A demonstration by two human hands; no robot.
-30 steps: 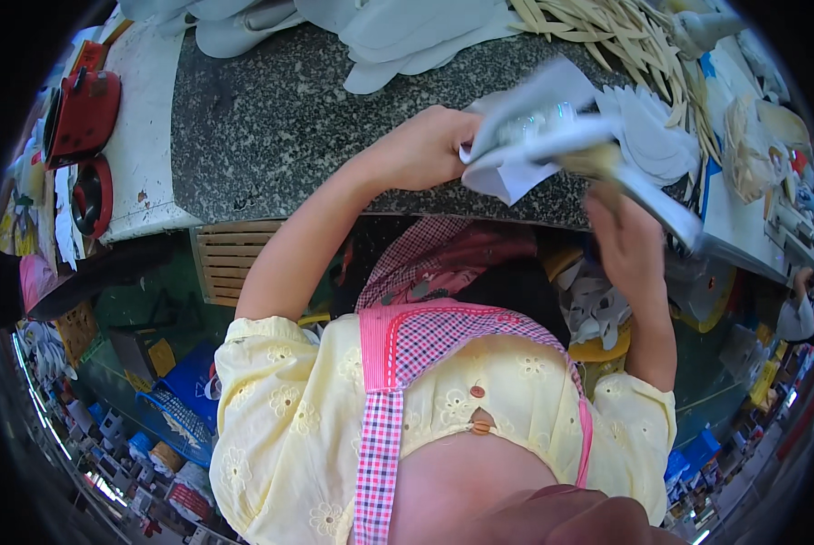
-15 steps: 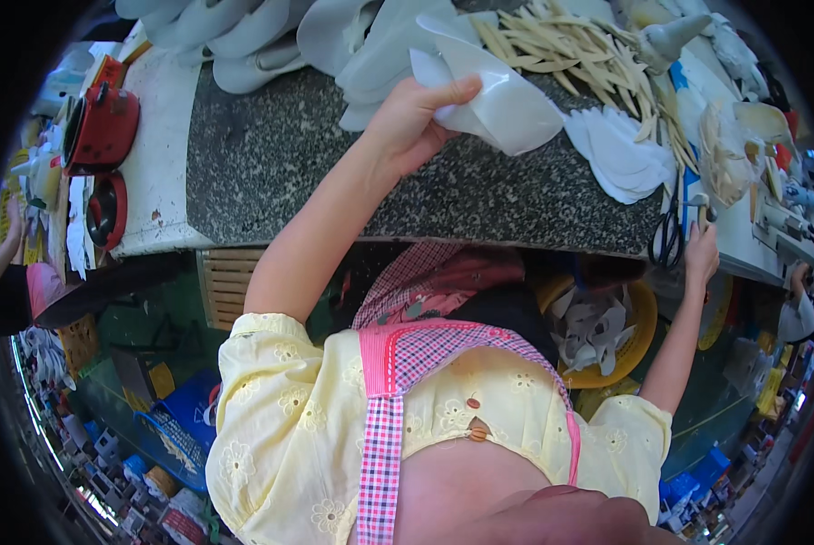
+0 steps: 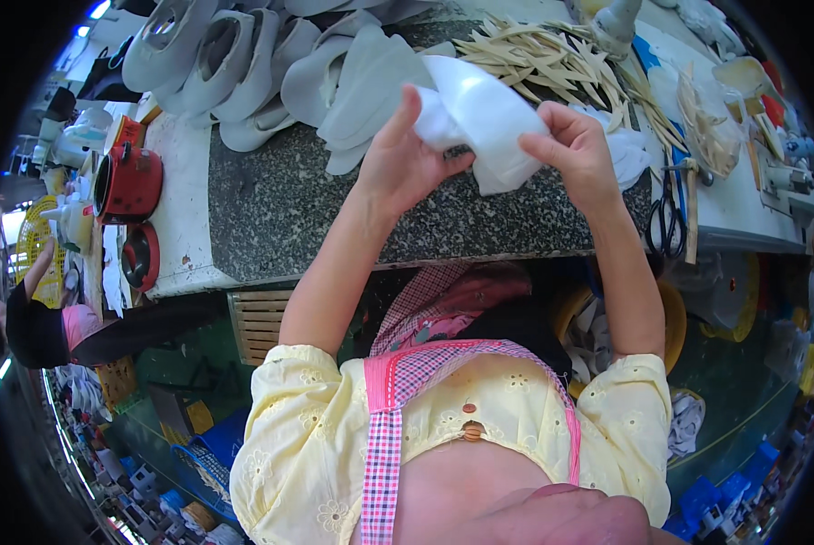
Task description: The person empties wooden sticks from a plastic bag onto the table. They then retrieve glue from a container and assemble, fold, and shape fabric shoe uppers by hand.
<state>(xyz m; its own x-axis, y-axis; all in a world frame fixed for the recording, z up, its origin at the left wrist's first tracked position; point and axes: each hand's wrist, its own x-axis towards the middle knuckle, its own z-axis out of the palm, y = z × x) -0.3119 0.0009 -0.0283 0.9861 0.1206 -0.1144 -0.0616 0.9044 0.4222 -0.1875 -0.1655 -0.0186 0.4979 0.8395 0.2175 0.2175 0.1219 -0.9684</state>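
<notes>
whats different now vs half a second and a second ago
The right hand, down by the bench edge half a second ago, has come up and gripped the white piece. The left hand still holds it, now nearer the body. A second ago both hands held a different bundle. The pale strips, scissors and stone slab stayed put.
</notes>
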